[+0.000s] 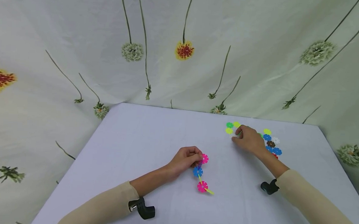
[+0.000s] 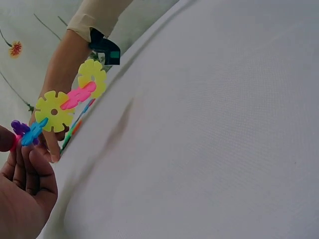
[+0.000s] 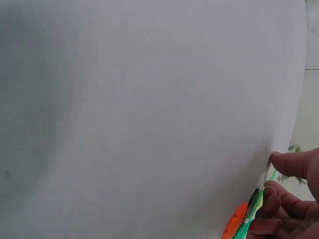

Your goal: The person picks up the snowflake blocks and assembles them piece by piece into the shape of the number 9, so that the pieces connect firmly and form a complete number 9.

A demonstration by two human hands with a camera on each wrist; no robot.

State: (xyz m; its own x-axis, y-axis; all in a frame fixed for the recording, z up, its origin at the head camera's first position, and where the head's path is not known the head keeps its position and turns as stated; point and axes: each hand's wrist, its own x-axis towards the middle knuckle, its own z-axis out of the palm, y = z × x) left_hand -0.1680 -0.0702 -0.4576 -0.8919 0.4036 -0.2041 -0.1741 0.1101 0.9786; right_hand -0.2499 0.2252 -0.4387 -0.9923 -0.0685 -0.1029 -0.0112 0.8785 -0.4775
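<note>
A short chain of interlocking flower-shaped plastic discs (image 1: 198, 172) hangs from my left hand (image 1: 184, 160), which pinches its top pink disc (image 1: 205, 158) between thumb and fingers. Purple, blue, yellow, pink and yellow discs follow down the chain; the left wrist view shows the large yellow disc (image 2: 44, 110) edge-linked to the blue one. At the back right, my right hand (image 1: 249, 140) reaches down to loose discs on the table, thumb and fingertips apart. In the right wrist view an orange disc (image 3: 233, 225) and a green disc (image 3: 242, 231) lie beside its fingers. The hand hides part of the pile.
Green and yellow loose discs (image 1: 229, 130) lie left of the right hand. Blue, brown, white, red and yellow discs (image 1: 271, 144) spread to its right. A white cloth covers the table (image 1: 155, 131). A flower-print curtain (image 1: 174, 79) hangs behind the table's back edge.
</note>
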